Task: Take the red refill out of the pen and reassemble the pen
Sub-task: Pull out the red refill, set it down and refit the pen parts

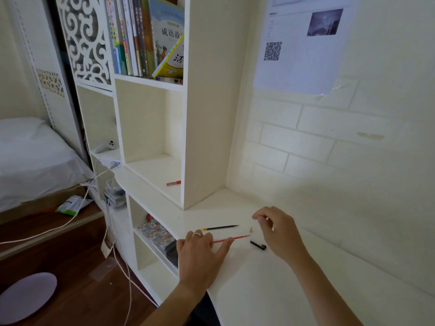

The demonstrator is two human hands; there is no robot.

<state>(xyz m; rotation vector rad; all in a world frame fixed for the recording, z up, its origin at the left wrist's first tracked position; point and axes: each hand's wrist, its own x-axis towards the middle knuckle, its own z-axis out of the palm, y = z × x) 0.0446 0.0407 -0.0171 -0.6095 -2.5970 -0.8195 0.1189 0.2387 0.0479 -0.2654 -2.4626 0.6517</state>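
Left hand [200, 252] is flat-ish on the white desk [270, 290] with fingers loosely spread, fingertips resting on the near end of the red refill [231, 239], which lies out on the desk, and a black refill [221, 228] sits just behind it. Going right there's a tiny pale pen tip piece [251, 229] and a black cap [258, 245] lying loose. Right hand [279, 229] hovers over those with thumb and forefinger pinched together, but I can't tell what's in there.
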